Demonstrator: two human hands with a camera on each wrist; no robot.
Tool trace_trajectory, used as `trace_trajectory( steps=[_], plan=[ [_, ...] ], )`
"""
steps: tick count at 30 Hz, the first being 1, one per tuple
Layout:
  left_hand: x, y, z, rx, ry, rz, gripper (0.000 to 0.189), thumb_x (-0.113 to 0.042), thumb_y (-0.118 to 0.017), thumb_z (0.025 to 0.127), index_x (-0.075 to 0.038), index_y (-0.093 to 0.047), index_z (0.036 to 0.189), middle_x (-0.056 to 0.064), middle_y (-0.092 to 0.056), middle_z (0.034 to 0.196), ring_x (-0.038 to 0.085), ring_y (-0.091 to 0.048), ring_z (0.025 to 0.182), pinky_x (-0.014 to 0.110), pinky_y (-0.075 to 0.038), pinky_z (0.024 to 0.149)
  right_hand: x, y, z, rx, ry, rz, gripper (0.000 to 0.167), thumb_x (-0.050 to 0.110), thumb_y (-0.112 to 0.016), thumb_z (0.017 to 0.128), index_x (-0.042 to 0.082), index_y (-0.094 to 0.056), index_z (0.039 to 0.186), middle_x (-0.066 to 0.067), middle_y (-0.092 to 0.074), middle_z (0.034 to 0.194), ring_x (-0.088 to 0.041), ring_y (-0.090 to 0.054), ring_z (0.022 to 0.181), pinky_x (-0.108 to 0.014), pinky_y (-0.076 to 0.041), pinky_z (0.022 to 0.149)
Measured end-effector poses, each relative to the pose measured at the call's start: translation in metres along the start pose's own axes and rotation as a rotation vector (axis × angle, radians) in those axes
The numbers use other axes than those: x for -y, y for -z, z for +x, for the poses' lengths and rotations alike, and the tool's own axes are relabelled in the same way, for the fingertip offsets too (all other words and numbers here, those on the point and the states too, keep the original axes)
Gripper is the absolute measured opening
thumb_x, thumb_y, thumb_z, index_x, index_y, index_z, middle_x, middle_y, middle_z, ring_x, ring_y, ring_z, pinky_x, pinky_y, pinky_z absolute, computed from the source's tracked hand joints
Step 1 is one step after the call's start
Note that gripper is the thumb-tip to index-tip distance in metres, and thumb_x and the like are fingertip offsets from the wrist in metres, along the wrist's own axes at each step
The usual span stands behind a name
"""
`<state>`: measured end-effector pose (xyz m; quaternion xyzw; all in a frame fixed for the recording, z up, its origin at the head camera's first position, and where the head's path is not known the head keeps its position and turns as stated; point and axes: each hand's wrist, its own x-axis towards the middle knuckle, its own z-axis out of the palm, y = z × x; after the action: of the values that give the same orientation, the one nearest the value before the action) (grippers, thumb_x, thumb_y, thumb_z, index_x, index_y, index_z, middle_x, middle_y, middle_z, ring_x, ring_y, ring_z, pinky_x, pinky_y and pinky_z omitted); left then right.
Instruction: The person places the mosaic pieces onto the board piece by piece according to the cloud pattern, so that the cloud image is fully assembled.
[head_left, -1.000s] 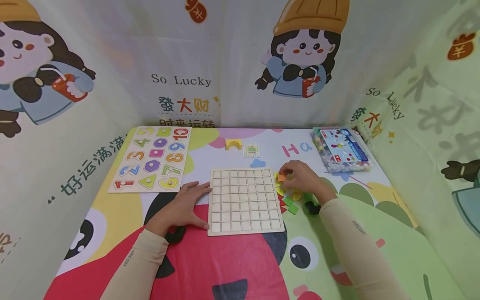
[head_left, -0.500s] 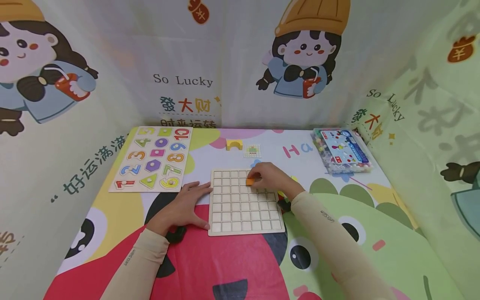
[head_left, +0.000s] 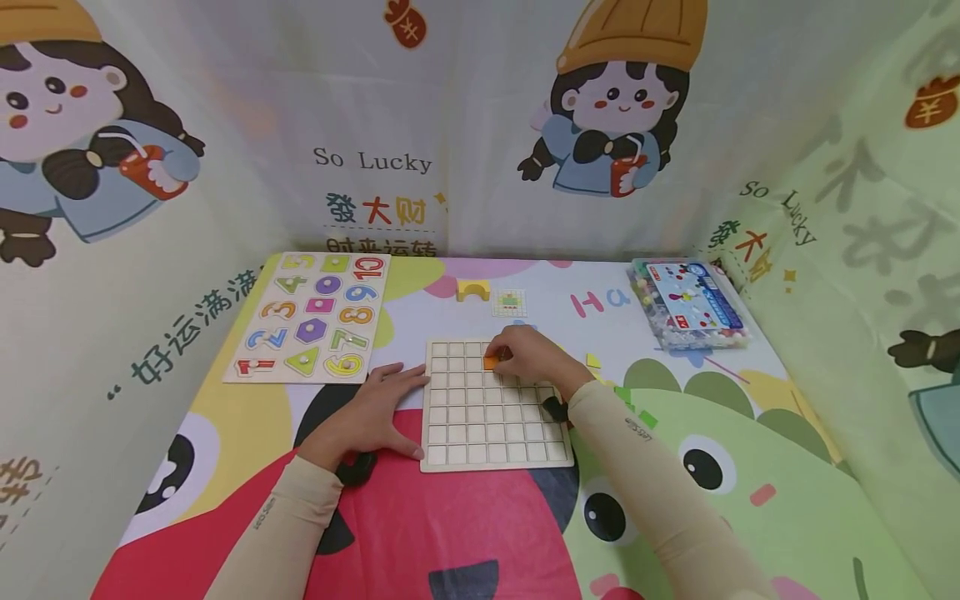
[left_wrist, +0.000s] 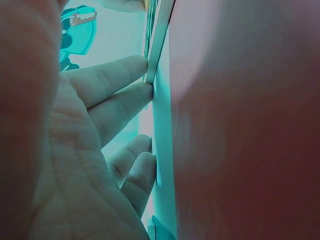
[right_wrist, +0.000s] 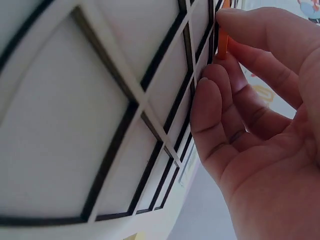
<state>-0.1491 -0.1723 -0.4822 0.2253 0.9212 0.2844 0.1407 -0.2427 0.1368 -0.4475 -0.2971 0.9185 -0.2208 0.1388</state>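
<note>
A square wooden grid board [head_left: 487, 432] lies flat on the patterned table, its cells bare where I can see them. My right hand [head_left: 531, 357] is over the board's upper part, pinching a small orange tile [head_left: 491, 363] between thumb and finger. In the right wrist view the orange tile [right_wrist: 223, 45] stands on edge against the grid, with the other fingertips resting on or close to the board. My left hand [head_left: 375, 417] lies along the board's left side, fingers spread, fingertips touching its edge. The left wrist view shows those fingers [left_wrist: 120, 107] fairly straight beside the board's edge.
Green tiles [head_left: 647, 418] and a yellow tile [head_left: 593, 360] lie right of the board, partly behind my right forearm. A number puzzle board [head_left: 307, 318] is at back left. Behind the grid sit a yellow arch block [head_left: 473, 290] and pattern card [head_left: 510, 302]; a bead box [head_left: 688, 304] is at back right.
My right hand has carried the orange tile left from the loose tiles onto the board's upper part, then slightly farther left. The left hand has stayed at the board's left edge.
</note>
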Motion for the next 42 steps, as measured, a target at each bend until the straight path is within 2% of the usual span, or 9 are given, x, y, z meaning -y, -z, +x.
trace_trajectory(
  steps=[7,16,24,28,34,37,42],
  plan=[
    [0.000,-0.001,0.001,0.000,-0.002,0.002,0.116,-0.053,-0.098,0.064,-0.020,-0.045,0.162,0.000,-0.033,0.174,0.037,-0.017,0.160,0.063,-0.046,0.116,-0.004,-0.002,-0.001,-0.012,-0.030,0.018,0.020,0.012,-0.076,0.097,0.012,-0.081,0.116,-0.003,-0.073,0.107,-0.017,-0.061,0.095,-0.034,-0.056,0.089],
    [-0.001,0.002,0.001,0.004,0.013,0.000,0.116,-0.052,-0.098,0.064,-0.019,-0.045,0.162,0.001,-0.034,0.174,0.037,-0.017,0.160,0.062,-0.048,0.115,-0.002,-0.005,0.001,-0.032,-0.085,0.089,0.021,0.014,-0.079,0.096,0.013,-0.081,0.117,-0.003,-0.076,0.114,-0.019,-0.065,0.102,-0.036,-0.058,0.094],
    [-0.002,0.004,0.001,0.003,0.003,-0.010,0.115,-0.051,-0.098,0.065,-0.018,-0.045,0.161,0.002,-0.034,0.173,0.038,-0.018,0.160,0.063,-0.047,0.115,-0.004,-0.006,-0.004,-0.039,-0.080,0.089,0.032,0.015,-0.081,0.095,0.012,-0.079,0.127,-0.003,-0.072,0.105,-0.016,-0.057,0.088,-0.029,-0.050,0.079],
    [-0.002,0.003,-0.001,0.005,0.004,-0.018,0.115,-0.052,-0.098,0.064,-0.018,-0.046,0.161,0.002,-0.035,0.173,0.039,-0.018,0.159,0.064,-0.048,0.114,0.000,-0.008,-0.010,-0.050,-0.048,0.056,0.036,0.014,-0.080,0.096,0.007,-0.075,0.131,-0.005,-0.075,0.112,-0.018,-0.059,0.091,-0.032,-0.053,0.082],
    [-0.001,0.002,-0.002,-0.005,-0.004,-0.016,0.115,-0.052,-0.098,0.064,-0.018,-0.046,0.161,0.002,-0.035,0.173,0.039,-0.019,0.159,0.064,-0.048,0.113,0.008,-0.004,-0.035,-0.192,-0.095,0.097,0.032,0.019,-0.077,0.097,0.006,-0.077,0.127,-0.006,-0.078,0.117,-0.020,-0.070,0.102,-0.040,-0.061,0.093],
    [-0.001,0.001,-0.002,-0.003,-0.006,-0.013,0.115,-0.053,-0.098,0.064,-0.019,-0.045,0.161,0.002,-0.035,0.173,0.039,-0.019,0.160,0.064,-0.047,0.114,0.007,0.001,-0.056,-0.285,-0.116,0.142,0.031,0.020,-0.077,0.098,0.006,-0.077,0.126,-0.007,-0.077,0.117,-0.021,-0.071,0.100,-0.041,-0.061,0.089],
    [-0.001,0.001,-0.002,-0.004,-0.006,-0.001,0.116,-0.054,-0.098,0.064,-0.018,-0.046,0.161,0.002,-0.035,0.173,0.039,-0.019,0.160,0.064,-0.046,0.116,-0.012,0.009,-0.093,-0.428,-0.153,0.160,0.030,0.017,-0.078,0.097,0.005,-0.077,0.124,-0.008,-0.077,0.113,-0.020,-0.067,0.092,-0.037,-0.057,0.081]
  ],
)
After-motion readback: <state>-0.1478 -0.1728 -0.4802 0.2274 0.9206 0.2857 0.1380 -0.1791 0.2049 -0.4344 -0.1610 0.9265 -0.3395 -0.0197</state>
